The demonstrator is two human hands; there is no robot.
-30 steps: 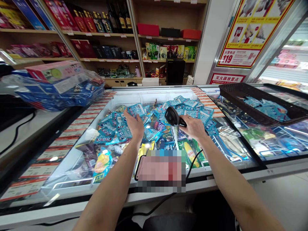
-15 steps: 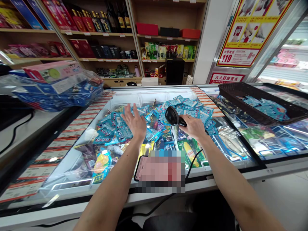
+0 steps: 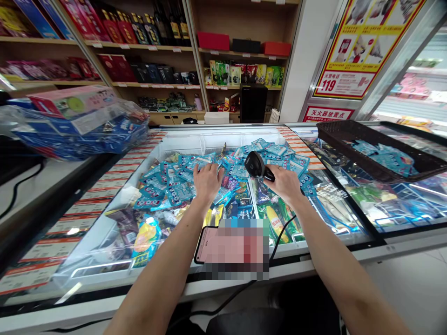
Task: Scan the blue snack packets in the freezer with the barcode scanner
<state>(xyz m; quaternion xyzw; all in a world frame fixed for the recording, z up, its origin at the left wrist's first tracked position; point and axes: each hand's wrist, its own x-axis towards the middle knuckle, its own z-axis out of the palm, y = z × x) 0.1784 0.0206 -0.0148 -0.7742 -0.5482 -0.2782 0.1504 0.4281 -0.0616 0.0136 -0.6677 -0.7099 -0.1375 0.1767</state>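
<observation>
My right hand (image 3: 283, 182) is closed around the handle of a black barcode scanner (image 3: 254, 164), whose head points left over the freezer's glass top. A dark cable (image 3: 279, 237) trails from below that hand toward me. My left hand (image 3: 207, 184) is palm down with its fingers stretched forward and a little apart, just at the pile of blue packets; whether the fingertips touch one, I cannot tell. Flat blue packets (image 3: 179, 188) lie scattered left of that hand, and more packets (image 3: 275, 150) are heaped beyond the scanner.
A phone (image 3: 206, 244), partly pixelated over, lies near the front edge. On the right, a dark brown basket (image 3: 324, 132) holds more blue packets. Plastic-wrapped boxes (image 3: 80, 125) are stacked at the left. Stocked shelves (image 3: 150, 48) stand behind the chest freezer.
My left hand has come down from its raised, spread pose and moved slightly right to the packets. The scanner's head has shifted a little to the right in my right hand.
</observation>
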